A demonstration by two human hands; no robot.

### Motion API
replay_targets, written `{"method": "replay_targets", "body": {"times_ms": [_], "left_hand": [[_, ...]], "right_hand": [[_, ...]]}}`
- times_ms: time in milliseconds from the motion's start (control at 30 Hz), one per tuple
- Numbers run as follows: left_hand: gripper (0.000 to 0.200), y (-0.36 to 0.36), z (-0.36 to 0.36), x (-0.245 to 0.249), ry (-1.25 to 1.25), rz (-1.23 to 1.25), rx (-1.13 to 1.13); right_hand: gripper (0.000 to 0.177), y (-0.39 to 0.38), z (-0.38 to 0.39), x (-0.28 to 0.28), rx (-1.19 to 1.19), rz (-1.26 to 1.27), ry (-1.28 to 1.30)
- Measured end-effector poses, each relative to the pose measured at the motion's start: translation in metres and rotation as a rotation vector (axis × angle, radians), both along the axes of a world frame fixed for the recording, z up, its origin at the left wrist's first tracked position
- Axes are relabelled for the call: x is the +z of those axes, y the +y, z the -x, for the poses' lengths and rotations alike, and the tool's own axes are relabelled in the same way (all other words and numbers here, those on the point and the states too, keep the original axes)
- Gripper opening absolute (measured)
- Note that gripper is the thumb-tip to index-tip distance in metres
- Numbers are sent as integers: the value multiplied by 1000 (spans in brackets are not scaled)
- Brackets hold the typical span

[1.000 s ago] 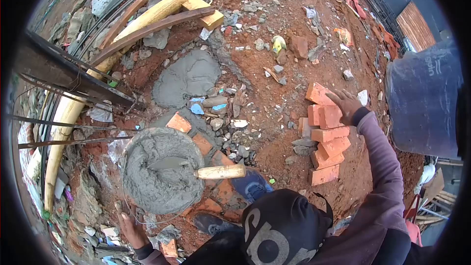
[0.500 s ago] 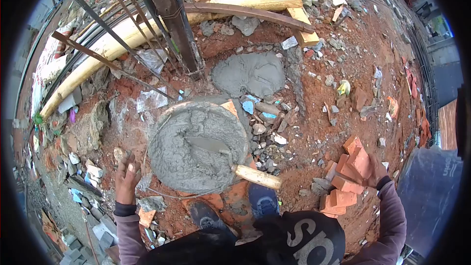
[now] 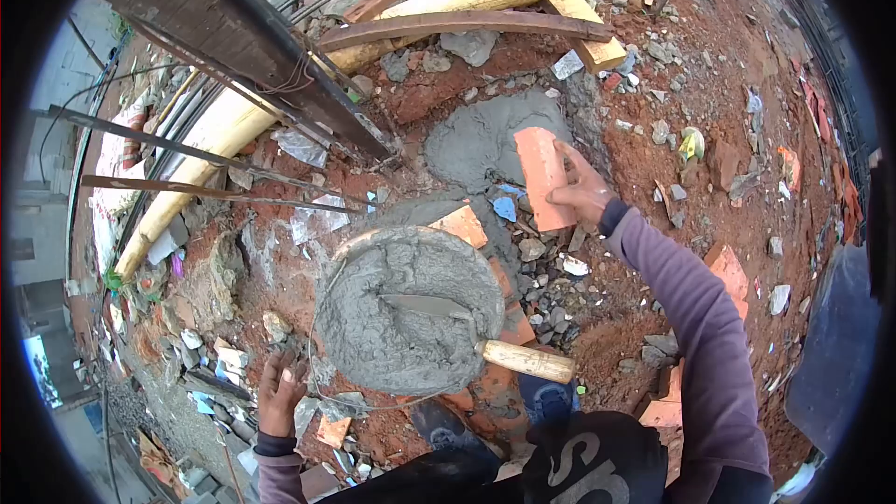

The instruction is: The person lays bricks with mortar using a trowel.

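My right hand (image 3: 586,189) grips an orange-red brick (image 3: 539,173) from its right side, fingers over the far part and thumb nearer me. The brick hangs above the right edge of a wet mortar patch (image 3: 462,145) on the ground. A round pan of grey mortar (image 3: 359,341) sits in front of my feet. Across the pan lies a trowel (image 3: 527,361), its blade in the mortar and its wooden handle over the rim. My left hand (image 3: 278,394) is left of the pan, holding nothing, fingers slightly apart.
More bricks (image 3: 665,408) lie at the right, partly hidden by my right arm. A dark steel post (image 3: 280,65) and thin rods (image 3: 205,154) rise at the upper left. Wooden poles (image 3: 476,5) lie behind the mortar patch. Rubble (image 3: 551,303) litters the soil.
My right hand has lifted a brick from the pile at the right and carried it left and away from me to the mortar patch. The view has shifted; my left hand stays beside the pan.
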State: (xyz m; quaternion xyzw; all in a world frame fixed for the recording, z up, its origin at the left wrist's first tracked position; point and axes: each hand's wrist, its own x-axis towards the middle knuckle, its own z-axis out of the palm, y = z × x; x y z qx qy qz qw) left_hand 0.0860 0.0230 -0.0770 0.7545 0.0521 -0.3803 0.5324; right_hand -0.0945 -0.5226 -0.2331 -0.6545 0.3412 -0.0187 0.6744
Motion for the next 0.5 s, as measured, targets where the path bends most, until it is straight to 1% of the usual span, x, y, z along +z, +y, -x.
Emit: {"method": "replay_targets", "body": {"times_ms": [33, 100, 167, 267, 367, 400, 500], "left_hand": [[70, 3, -1, 2, 7, -26, -7], [69, 2, -4, 3, 25, -90, 14], [69, 1, -6, -1, 52, -129, 19], [66, 6, -11, -18, 67, -167, 17], [66, -7, -9, -24, 76, -205, 30], [66, -9, -8, -25, 78, -198, 31], [68, -8, -8, -29, 83, -206, 38]], "right_hand": [[99, 3, -27, -21, -12, -9, -27], [101, 10, -76, -47, 52, 364, 43], [106, 25, -112, -13, 172, 505, 311], [107, 37, -150, -9, 260, 588, 466], [107, 43, -168, -29, 277, 684, 489], [100, 45, -172, -37, 260, 712, 500], [92, 48, -172, -55, 216, 751, 520]]}}
